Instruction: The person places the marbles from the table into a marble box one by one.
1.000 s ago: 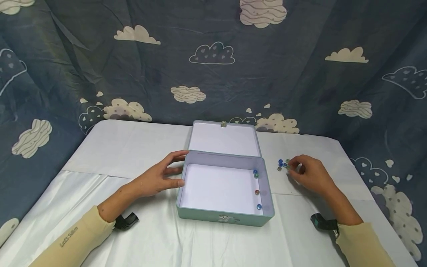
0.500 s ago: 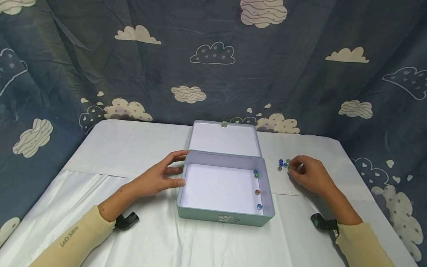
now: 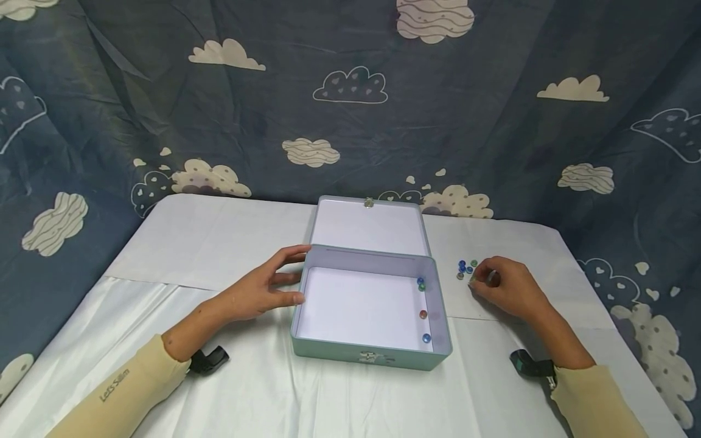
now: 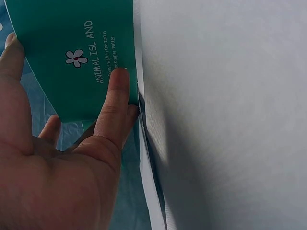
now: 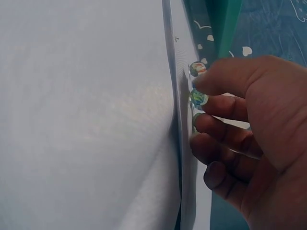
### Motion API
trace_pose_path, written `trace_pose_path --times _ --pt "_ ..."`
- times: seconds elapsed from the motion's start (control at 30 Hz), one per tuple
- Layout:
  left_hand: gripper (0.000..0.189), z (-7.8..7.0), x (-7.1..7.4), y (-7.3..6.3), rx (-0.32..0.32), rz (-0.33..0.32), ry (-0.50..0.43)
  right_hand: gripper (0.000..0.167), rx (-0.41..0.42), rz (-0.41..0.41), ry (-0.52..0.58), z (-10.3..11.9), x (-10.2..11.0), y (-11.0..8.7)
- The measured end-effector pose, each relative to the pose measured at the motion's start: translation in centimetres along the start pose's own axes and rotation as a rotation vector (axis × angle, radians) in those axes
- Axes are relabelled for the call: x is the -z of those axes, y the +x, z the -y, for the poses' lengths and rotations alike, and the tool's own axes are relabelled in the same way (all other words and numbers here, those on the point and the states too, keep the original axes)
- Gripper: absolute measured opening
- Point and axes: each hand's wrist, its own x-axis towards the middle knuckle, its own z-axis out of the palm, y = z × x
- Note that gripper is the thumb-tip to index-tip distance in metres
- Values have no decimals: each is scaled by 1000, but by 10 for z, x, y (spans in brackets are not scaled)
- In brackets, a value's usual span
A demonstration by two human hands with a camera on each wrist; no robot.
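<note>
A green tin box (image 3: 328, 350) with a pale inside stands on the cloth, its lid (image 3: 372, 228) folded back. My left hand (image 3: 249, 295) touches the box's left wall with extended fingers; the left wrist view shows the thumb and fingers against the printed green side (image 4: 79, 40). To the right of the box, my right hand (image 3: 509, 285) pinches a green-and-clear glass marble (image 5: 198, 97) between thumb and index finger. Just left of those fingertips lies a small cluster of loose marbles (image 3: 462, 264), blue, green and brownish. Inside the box, several marbles, including a reddish one (image 3: 423, 314), lie along the right wall.
White cloth (image 3: 230, 389) covers the table, with a crease running across it. Behind and at both sides hangs a dark blue curtain (image 3: 263, 121) with a cloud print. A metal clasp (image 3: 369, 357) sits on the box's front.
My right hand has drawn slightly back towards me with the marble, a little apart from the cluster. The left hand and the box stay in place.
</note>
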Motion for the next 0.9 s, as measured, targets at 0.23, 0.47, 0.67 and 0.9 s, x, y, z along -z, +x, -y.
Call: trace_pose_path --times 0.23,0.47,0.67,0.9 --pt "89 -1 0 0 2 -2 3 17 6 32 13 2 0 1" --pt "89 -1 0 0 2 -4 3 19 33 32 20 6 2 1" --pt "89 -1 -1 -1 2 -3 -5 22 95 -4 58 19 9 -2" --pt "90 -1 -1 0 -1 -8 2 22 155 -12 70 48 22 -8"
